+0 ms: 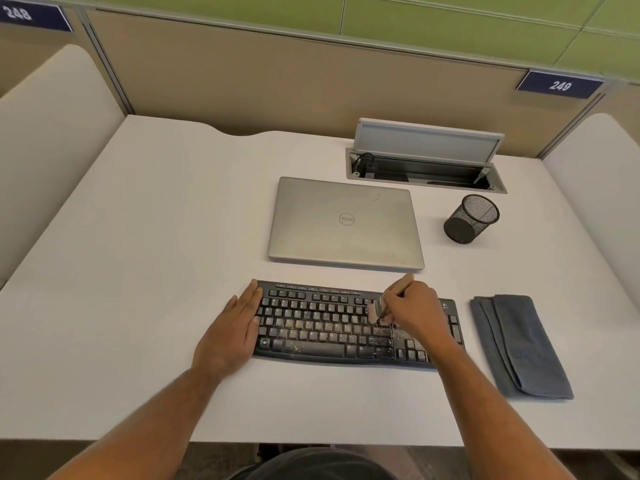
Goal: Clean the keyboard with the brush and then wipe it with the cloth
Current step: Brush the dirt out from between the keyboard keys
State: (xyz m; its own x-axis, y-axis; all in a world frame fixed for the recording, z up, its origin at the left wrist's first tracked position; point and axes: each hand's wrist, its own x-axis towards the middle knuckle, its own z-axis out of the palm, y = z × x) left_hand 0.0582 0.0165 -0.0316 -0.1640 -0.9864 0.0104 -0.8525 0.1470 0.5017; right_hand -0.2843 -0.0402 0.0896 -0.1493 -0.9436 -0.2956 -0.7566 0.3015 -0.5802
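Observation:
A black keyboard (pixel 322 323) lies on the white desk, with pale crumbs and dust scattered over its middle and right keys. My right hand (pixel 415 311) grips a small brush (pixel 375 308) with a wooden handle; its bristles touch the keys right of centre. My left hand (pixel 235 327) lies flat with straight fingers against the keyboard's left end. A folded blue-grey cloth (pixel 519 344) rests on the desk to the right of the keyboard, apart from both hands.
A shut silver laptop (pixel 344 223) sits just behind the keyboard. A black mesh pen cup (pixel 471 218) stands to its right, below an open cable hatch (pixel 426 168). Padded partitions bound the white desk (pixel 138 237) at left, right and back.

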